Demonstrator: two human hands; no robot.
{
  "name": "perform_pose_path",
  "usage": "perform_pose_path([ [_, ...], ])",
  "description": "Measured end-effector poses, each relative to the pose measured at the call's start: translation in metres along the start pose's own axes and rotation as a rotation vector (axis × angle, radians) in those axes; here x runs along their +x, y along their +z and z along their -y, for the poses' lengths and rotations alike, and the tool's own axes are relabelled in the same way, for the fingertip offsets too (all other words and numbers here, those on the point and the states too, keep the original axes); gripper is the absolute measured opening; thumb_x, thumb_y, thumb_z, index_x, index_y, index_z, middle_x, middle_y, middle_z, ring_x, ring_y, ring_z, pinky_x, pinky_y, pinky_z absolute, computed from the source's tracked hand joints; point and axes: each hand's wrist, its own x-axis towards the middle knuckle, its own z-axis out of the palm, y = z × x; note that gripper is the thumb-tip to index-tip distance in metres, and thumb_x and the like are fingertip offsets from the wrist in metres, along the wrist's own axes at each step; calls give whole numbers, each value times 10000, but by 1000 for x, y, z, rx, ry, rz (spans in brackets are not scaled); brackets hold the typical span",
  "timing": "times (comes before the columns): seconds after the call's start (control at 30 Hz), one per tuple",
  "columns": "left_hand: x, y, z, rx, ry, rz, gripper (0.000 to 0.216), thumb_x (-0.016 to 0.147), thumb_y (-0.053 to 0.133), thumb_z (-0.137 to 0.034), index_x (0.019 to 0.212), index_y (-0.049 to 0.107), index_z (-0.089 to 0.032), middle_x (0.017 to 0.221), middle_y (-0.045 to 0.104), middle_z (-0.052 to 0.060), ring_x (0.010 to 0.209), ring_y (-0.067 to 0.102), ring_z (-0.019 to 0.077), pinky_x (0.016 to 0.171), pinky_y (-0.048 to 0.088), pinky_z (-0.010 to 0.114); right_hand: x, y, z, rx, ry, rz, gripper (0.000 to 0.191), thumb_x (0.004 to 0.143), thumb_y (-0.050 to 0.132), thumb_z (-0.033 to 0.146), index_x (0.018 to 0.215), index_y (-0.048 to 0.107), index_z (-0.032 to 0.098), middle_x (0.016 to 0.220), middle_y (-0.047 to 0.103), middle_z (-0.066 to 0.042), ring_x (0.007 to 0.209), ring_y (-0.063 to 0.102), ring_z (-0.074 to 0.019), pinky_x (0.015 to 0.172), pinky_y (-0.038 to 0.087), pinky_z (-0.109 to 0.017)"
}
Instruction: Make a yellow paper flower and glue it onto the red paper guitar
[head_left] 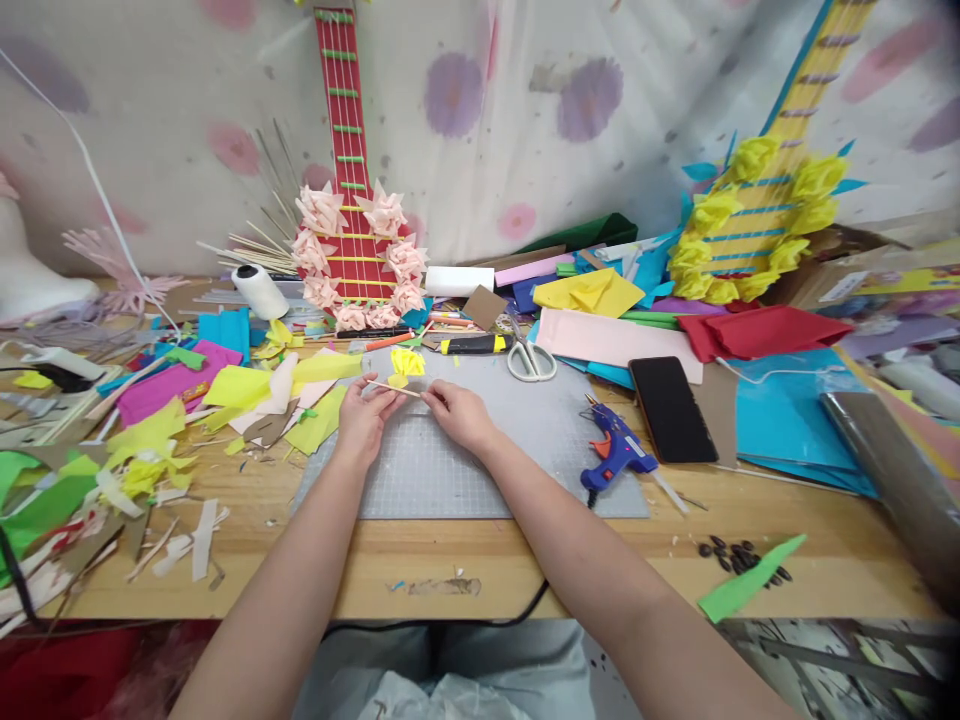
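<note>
Over the grey cutting mat [442, 470], a thin wooden stick [403, 390] runs between my two hands. The fingers of my left hand [363, 420] pinch its left part, and those of my right hand [459, 412] close on its right end. A small yellow paper piece [397, 380] sits at the stick; whether it is attached I cannot tell. Just beyond lies a crumpled yellow paper flower [409, 361]. To the right of my hands, scissors with white handles [532, 362] and a black-and-yellow utility knife [475, 345] rest on the mat.
A blue glue gun [619, 450] and a black phone [673, 410] lie right. Paper scraps [161, 430] cover the left side. Behind stand a red paper guitar [364, 265] with pink flowers and a yellow one [757, 225]. Dark seeds [739, 556] lie near the front edge.
</note>
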Motion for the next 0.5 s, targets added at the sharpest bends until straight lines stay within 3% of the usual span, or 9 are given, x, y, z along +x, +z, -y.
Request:
perform_pose_path([
  [0.33,1,-5,6,-37,38,123,421,570,637,2,918,468,-164,661,627,-8,675,627,109,767,511,310,-1,2,-1,60,98,3,254,866,389,375,839,579,209,771,629,-9,674,527,-129,585,317,-227],
  [0.5,0,-5,6,-15,67,111,405,568,660,-35,899,472,-171,661,631,-13,664,633,117,744,516,316,-2,3,-3,82,106,12,272,867,382,386,831,582,205,740,620,-4,658,519,-122,579,313,-220],
])
